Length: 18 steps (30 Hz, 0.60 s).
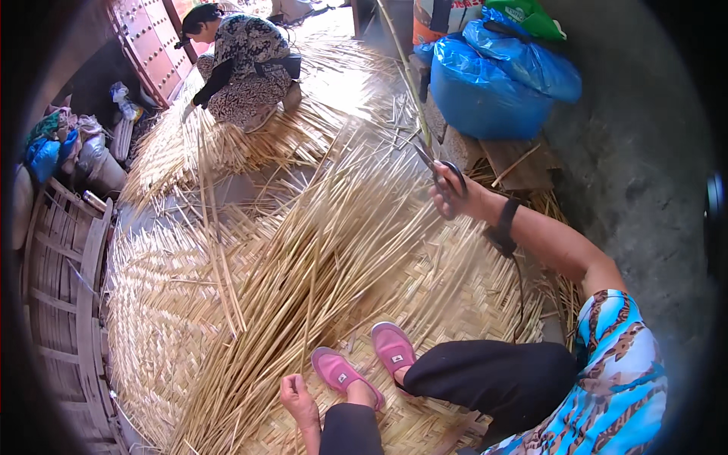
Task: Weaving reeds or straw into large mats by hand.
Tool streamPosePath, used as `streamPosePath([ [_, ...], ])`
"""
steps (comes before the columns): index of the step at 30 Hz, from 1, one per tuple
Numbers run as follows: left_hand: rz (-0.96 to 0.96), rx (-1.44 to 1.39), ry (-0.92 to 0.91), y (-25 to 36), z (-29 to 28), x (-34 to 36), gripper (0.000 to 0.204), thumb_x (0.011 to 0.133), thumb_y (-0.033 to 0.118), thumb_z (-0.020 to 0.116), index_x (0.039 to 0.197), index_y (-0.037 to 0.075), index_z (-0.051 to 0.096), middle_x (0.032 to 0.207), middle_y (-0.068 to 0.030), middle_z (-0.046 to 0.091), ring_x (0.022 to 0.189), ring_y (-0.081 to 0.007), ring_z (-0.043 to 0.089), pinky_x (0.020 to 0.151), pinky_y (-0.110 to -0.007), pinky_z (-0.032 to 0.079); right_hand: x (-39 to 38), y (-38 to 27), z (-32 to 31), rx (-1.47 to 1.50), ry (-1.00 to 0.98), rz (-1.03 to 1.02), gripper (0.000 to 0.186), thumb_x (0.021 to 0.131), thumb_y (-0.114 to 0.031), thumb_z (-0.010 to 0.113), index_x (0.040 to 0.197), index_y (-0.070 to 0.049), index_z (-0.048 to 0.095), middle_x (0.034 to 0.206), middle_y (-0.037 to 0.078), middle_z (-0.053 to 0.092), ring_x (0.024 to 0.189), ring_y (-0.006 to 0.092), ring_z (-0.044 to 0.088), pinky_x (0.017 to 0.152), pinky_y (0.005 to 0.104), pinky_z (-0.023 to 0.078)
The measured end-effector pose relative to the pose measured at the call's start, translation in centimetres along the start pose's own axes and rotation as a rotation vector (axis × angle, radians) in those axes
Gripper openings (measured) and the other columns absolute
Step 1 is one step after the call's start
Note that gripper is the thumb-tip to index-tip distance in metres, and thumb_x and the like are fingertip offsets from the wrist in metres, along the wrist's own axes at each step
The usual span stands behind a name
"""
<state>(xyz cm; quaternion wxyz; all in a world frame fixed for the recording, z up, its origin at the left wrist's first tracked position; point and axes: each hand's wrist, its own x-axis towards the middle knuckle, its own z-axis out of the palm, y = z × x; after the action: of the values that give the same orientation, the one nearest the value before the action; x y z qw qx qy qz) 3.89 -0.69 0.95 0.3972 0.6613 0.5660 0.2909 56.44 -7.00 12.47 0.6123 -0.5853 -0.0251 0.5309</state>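
Observation:
My right hand point(449, 196) is stretched out to the right and closed around the dark handles of a pair of scissors point(426, 158). The blades point up and left, beside the lower end of a long greenish stalk point(409, 72). Whether they touch it I cannot tell. Low in the picture, my left hand point(301, 400) is closed with curled fingers near my knee; anything inside it is hidden. Between my hands lies a thick loose bundle of thin dry stalks point(303, 265), running from lower left to upper right across a woven mat point(163, 303).
My pink shoes point(390, 347) stand on the mat. Ahead, another person point(246, 72) crouches among spread stalks. A blue plastic-covered container point(493, 91) stands at the upper right. A wooden slatted frame point(64, 303) and piled bags point(98, 163) line the left side.

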Motion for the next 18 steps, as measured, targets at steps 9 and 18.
streamPosePath([
  [9, 0.147, 0.059, -0.092, 1.8, -0.6, -0.6, 0.013, 0.088, 0.01, 0.056, 0.083, -0.001, 0.059, 0.069, -0.0132, 0.058, 0.063, -0.0239, 0.056, 0.06, -0.036, 0.043, -5.7, 1.7, 1.7, -0.186, -0.228, -0.105, 0.045, 0.089, -0.055, 0.057, 0.089, -0.011, 0.051, 0.065, 0.001, 0.053, 0.055, 0.0088, 0.053, 0.043, 0.0227, 0.042],
  [18, 0.327, 0.072, 0.104, 8.2, -3.6, -2.3, 0.017, 0.09, 0.015, 0.057, 0.082, 0.0, 0.06, 0.067, -0.0162, 0.058, 0.06, -0.0266, 0.058, 0.057, -0.04, 0.042, -29.0, -11.7, -8.0, -0.832, 0.088, -0.662, 0.043, 0.096, -0.047, 0.048, 0.094, -0.008, 0.063, 0.064, -0.005, 0.054, 0.049, 0.004, 0.047, 0.044, 0.0191, 0.04],
])
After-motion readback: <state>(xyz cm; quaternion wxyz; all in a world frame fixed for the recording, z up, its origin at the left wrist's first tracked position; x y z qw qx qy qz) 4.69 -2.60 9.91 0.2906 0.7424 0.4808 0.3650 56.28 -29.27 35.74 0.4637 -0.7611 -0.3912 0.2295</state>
